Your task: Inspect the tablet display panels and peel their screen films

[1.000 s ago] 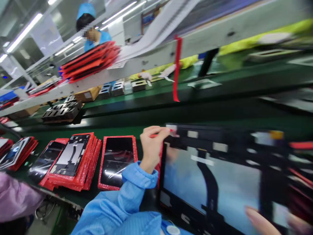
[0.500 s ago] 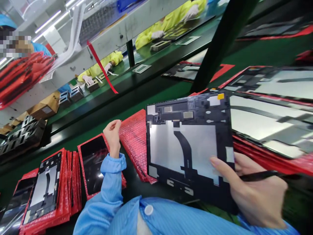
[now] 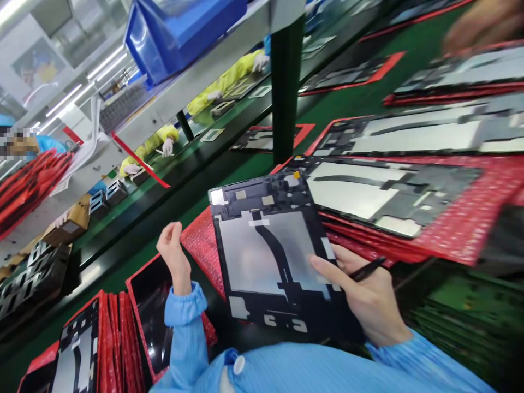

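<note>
My right hand (image 3: 368, 297) grips a tablet display panel (image 3: 266, 256) by its right edge, thumb on the back face. The panel is tilted, showing a silver plate, a black ribbon cable and a yellow sticker near the upper corner. A dark pen-like tool (image 3: 368, 269) sticks out between fingers of the same hand. My left hand (image 3: 174, 254) is raised left of the panel, apart from it, fingertips pinched; anything in them is hidden. Below it lies a dark glossy panel (image 3: 153, 311) on red bubble wrap. A red bubble-wrap sleeve (image 3: 202, 248) shows behind the held panel.
Panels (image 3: 356, 188) on red bubble-wrap sleeves are stacked at the right. Another stack (image 3: 77, 349) stands at lower left. A dark post (image 3: 283, 93) rises behind the bench. A co-worker's hand (image 3: 483, 27) is at upper right; others in yellow sleeves (image 3: 229, 82) work across the line.
The view has swung right. The held panel has turned and sits further left in view, in the right hand. Another person's hand has appeared at upper right. My left hand stays pinched.
</note>
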`<state>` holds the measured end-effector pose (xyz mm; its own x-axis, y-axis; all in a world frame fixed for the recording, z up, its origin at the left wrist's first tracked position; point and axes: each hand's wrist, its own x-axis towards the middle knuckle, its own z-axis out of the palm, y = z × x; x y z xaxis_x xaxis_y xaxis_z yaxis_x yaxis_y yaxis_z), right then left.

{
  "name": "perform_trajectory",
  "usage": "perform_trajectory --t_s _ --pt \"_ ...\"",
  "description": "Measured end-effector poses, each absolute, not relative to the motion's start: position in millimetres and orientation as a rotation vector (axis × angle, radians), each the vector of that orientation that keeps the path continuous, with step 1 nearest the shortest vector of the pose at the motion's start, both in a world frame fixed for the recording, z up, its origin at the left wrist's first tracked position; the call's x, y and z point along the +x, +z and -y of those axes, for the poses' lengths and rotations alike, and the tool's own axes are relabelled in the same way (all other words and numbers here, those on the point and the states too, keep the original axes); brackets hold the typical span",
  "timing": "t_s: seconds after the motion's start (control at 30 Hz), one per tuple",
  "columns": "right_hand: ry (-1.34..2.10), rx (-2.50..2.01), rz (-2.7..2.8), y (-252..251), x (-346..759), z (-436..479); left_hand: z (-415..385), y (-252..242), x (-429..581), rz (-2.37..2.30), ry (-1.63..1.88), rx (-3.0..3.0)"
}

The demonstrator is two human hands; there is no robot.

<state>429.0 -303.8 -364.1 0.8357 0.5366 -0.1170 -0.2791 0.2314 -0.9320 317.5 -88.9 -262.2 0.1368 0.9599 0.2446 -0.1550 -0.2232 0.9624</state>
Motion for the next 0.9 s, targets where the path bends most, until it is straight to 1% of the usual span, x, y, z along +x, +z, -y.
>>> perform_trajectory --t_s 0.07,0.17,0.3,0.47,0.57,0.77,0.83,0.9 --pt "0.611 -1.153 0.217 -370.3 431.7 304.4 95.7 -269.7 317.1 -0.882 1.262 1.34" --pt "0.651 -1.124 0.23 -376.5 432.0 306.1 107.5 -266.9 320.2 -0.861 1.224 1.353" --pt "0.621 -1.159 0.249 -376.4 424.9 308.1 122.9 -259.5 326.4 -0.821 1.216 1.396" --pt "0.639 -1.203 0.276 -377.5 415.1 310.4 127.8 -265.1 331.5 -0.787 1.189 1.482" --pt "0.666 -1.218 0.28 -377.2 410.3 311.6 122.2 -270.3 332.3 -0.783 1.187 1.503" --pt "0.606 -1.256 0.166 -370.4 392.8 317.7 98.9 -289.2 319.3 -0.816 1.15 1.469" --pt "0.622 -1.271 0.09 -368.4 383.7 323.3 83.3 -288.7 308.2 -0.843 1.219 1.402" --pt "0.636 -1.29 -0.01 -366.3 373.6 330.0 62.8 -276.9 296.0 -0.859 1.363 1.305"
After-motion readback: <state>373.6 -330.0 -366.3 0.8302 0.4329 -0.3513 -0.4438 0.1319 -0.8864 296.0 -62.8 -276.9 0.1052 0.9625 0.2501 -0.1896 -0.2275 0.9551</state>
